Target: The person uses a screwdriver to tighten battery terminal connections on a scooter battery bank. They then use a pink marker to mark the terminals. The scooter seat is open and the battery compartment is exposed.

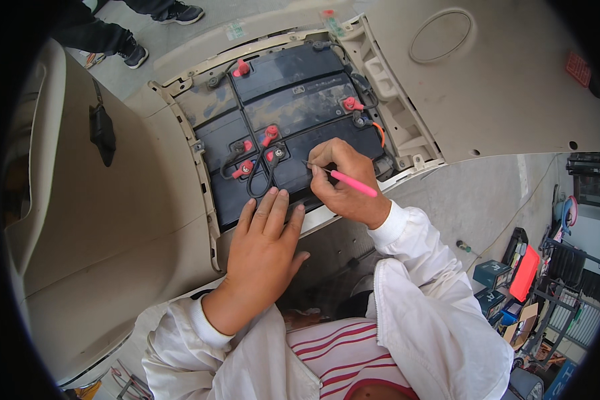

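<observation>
My right hand point(343, 160) is closed like a writing grip around a slim pink-handled tool point(355, 183) with a thin metal tip; its exact kind is unclear. The tip points left, at the top of the nearest black battery point(300, 175), but I cannot tell whether it touches. My left hand point(261, 247) is flat with fingers stretched out, the fingertips resting at that battery's near edge. Left of the tip are a bare terminal point(279, 154), several red terminal caps point(270, 135) and a looped black cable point(252, 188). Dusty batteries point(293, 97) lie behind.
The batteries sit in a beige frame point(407, 110) between beige body panels point(107, 220). An orange cable point(380, 133) runs beside the right hand. A person's shoes point(182, 13) show at upper left. Boxes point(492, 273) and a red case lid point(525, 272) stand at right.
</observation>
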`<control>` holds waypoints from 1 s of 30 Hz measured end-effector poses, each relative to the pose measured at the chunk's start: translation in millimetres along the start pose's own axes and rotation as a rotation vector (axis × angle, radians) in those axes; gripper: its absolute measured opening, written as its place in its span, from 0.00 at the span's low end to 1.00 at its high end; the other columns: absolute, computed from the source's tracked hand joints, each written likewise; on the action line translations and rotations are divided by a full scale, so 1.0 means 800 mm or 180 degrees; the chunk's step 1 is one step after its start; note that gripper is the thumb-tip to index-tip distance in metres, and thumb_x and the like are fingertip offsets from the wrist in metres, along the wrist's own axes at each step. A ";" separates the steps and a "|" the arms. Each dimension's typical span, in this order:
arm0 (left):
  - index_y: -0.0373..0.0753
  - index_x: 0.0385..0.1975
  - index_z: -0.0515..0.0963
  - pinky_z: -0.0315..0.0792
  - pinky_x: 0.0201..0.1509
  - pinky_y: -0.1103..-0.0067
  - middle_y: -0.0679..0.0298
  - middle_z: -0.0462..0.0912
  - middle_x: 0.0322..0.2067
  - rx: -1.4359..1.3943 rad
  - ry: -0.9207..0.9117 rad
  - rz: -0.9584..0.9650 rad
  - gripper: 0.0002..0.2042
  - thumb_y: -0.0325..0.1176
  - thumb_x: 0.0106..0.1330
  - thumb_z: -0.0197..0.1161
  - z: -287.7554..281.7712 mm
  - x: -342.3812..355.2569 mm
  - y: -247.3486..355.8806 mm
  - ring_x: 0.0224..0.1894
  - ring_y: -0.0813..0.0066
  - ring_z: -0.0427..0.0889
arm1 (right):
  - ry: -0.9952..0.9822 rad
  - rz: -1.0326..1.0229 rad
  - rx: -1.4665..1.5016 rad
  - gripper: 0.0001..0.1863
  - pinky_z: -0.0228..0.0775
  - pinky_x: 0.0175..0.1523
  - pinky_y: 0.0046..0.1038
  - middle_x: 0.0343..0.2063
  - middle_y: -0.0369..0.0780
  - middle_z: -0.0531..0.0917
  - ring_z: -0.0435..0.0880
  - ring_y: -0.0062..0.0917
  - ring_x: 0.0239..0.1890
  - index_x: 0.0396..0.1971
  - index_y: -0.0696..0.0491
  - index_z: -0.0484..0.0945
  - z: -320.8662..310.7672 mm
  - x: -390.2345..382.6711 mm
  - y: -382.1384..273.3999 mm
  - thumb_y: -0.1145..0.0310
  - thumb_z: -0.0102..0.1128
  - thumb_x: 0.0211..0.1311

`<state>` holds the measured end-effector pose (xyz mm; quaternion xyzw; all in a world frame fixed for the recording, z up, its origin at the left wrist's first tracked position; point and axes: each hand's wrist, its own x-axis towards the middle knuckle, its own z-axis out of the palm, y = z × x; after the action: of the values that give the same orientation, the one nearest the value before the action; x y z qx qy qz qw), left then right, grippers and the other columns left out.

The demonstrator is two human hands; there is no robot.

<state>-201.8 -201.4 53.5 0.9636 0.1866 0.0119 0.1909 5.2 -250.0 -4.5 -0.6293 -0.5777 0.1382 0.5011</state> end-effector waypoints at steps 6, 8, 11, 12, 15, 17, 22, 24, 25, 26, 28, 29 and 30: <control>0.40 0.62 0.73 0.59 0.72 0.57 0.49 0.67 0.64 0.0044 -0.0020 -0.0034 0.38 0.40 0.48 0.79 0.001 0.003 0.000 0.70 0.52 0.64 | 0.0144 -0.0510 -0.0066 0.14 0.74 0.48 0.36 0.32 0.40 0.80 0.81 0.38 0.35 0.32 0.54 0.69 0.006 0.004 0.003 0.85 0.63 0.48; 0.41 0.63 0.73 0.59 0.71 0.57 0.49 0.67 0.64 0.0055 -0.0030 -0.0031 0.38 0.40 0.48 0.79 0.001 0.005 0.000 0.69 0.52 0.64 | 0.0140 -0.0520 -0.0065 0.15 0.74 0.48 0.37 0.33 0.40 0.80 0.81 0.39 0.35 0.31 0.54 0.69 0.006 0.004 0.004 0.85 0.63 0.48; 0.40 0.61 0.74 0.60 0.70 0.56 0.51 0.69 0.63 0.0132 0.0042 -0.0014 0.36 0.42 0.49 0.77 0.003 0.003 0.000 0.68 0.55 0.66 | 0.0117 -0.0545 -0.0050 0.15 0.73 0.48 0.37 0.34 0.41 0.80 0.80 0.39 0.35 0.31 0.54 0.69 0.008 0.003 0.004 0.85 0.63 0.46; 0.40 0.61 0.74 0.60 0.69 0.56 0.51 0.69 0.63 0.0140 0.0055 -0.0016 0.36 0.42 0.49 0.77 0.004 0.002 0.001 0.68 0.55 0.66 | 0.0106 -0.0557 -0.0043 0.15 0.73 0.48 0.38 0.34 0.41 0.80 0.80 0.39 0.35 0.31 0.54 0.69 0.008 0.002 0.003 0.85 0.63 0.46; 0.41 0.62 0.74 0.60 0.69 0.56 0.51 0.69 0.62 0.0125 0.0030 -0.0027 0.37 0.41 0.48 0.78 0.004 0.005 0.001 0.68 0.54 0.66 | 0.0082 -0.0660 -0.0080 0.16 0.72 0.48 0.38 0.34 0.41 0.80 0.79 0.39 0.35 0.31 0.54 0.69 0.007 0.003 0.008 0.85 0.63 0.44; 0.42 0.63 0.73 0.60 0.70 0.56 0.50 0.68 0.62 0.0113 0.0018 -0.0037 0.38 0.39 0.47 0.79 0.004 0.006 0.001 0.68 0.52 0.65 | 0.0105 -0.0678 -0.0105 0.16 0.72 0.48 0.37 0.33 0.41 0.80 0.79 0.39 0.35 0.31 0.54 0.69 0.007 0.004 0.009 0.85 0.63 0.44; 0.42 0.63 0.73 0.60 0.71 0.56 0.50 0.68 0.63 0.0102 -0.0022 -0.0069 0.38 0.39 0.47 0.79 0.003 0.005 0.002 0.69 0.52 0.65 | 0.0222 -0.0672 -0.0218 0.14 0.76 0.42 0.32 0.32 0.43 0.83 0.83 0.37 0.33 0.29 0.56 0.70 0.009 0.005 0.005 0.87 0.63 0.46; 0.42 0.63 0.73 0.60 0.71 0.56 0.50 0.67 0.63 0.0086 -0.0040 -0.0063 0.38 0.38 0.47 0.79 0.003 0.004 0.002 0.69 0.52 0.65 | 0.0228 -0.0652 -0.0222 0.14 0.77 0.41 0.31 0.31 0.43 0.83 0.83 0.37 0.33 0.29 0.56 0.70 0.009 0.005 0.004 0.87 0.62 0.46; 0.42 0.63 0.73 0.60 0.71 0.56 0.50 0.67 0.63 0.0080 -0.0041 -0.0062 0.38 0.38 0.47 0.79 0.002 0.003 0.001 0.69 0.52 0.64 | 0.0260 -0.0626 -0.0203 0.14 0.77 0.41 0.31 0.31 0.43 0.83 0.83 0.36 0.33 0.29 0.56 0.70 0.009 0.004 0.005 0.88 0.62 0.46; 0.42 0.63 0.73 0.59 0.71 0.56 0.50 0.67 0.63 0.0074 -0.0043 -0.0062 0.38 0.38 0.47 0.79 0.002 0.003 0.001 0.70 0.52 0.64 | 0.0292 -0.0601 -0.0182 0.14 0.77 0.40 0.31 0.31 0.44 0.83 0.83 0.36 0.33 0.29 0.56 0.70 0.010 0.004 0.006 0.88 0.62 0.46; 0.42 0.63 0.73 0.59 0.72 0.56 0.50 0.67 0.63 0.0046 -0.0055 -0.0064 0.38 0.38 0.47 0.79 0.001 0.002 0.001 0.70 0.52 0.64 | 0.0326 -0.0586 -0.0161 0.14 0.77 0.39 0.31 0.31 0.44 0.83 0.84 0.36 0.33 0.29 0.56 0.70 0.011 0.003 0.007 0.88 0.62 0.46; 0.42 0.63 0.73 0.59 0.72 0.56 0.50 0.67 0.63 0.0033 -0.0059 -0.0066 0.38 0.38 0.47 0.79 0.000 0.002 0.001 0.70 0.52 0.64 | 0.0329 -0.0595 -0.0161 0.14 0.77 0.39 0.30 0.31 0.44 0.83 0.84 0.36 0.33 0.29 0.56 0.70 0.010 0.004 0.007 0.88 0.62 0.46; 0.42 0.63 0.73 0.59 0.72 0.56 0.49 0.67 0.64 0.0039 -0.0066 -0.0067 0.38 0.38 0.47 0.79 0.000 0.002 0.001 0.70 0.52 0.64 | 0.0332 -0.0604 -0.0161 0.14 0.77 0.39 0.30 0.31 0.44 0.83 0.84 0.36 0.33 0.29 0.56 0.69 0.010 0.004 0.006 0.88 0.61 0.46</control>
<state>-200.1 -202.0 53.7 0.9628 0.1949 -0.0013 0.1871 2.9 -242.7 -11.2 -0.5906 -0.6111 0.0426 0.5253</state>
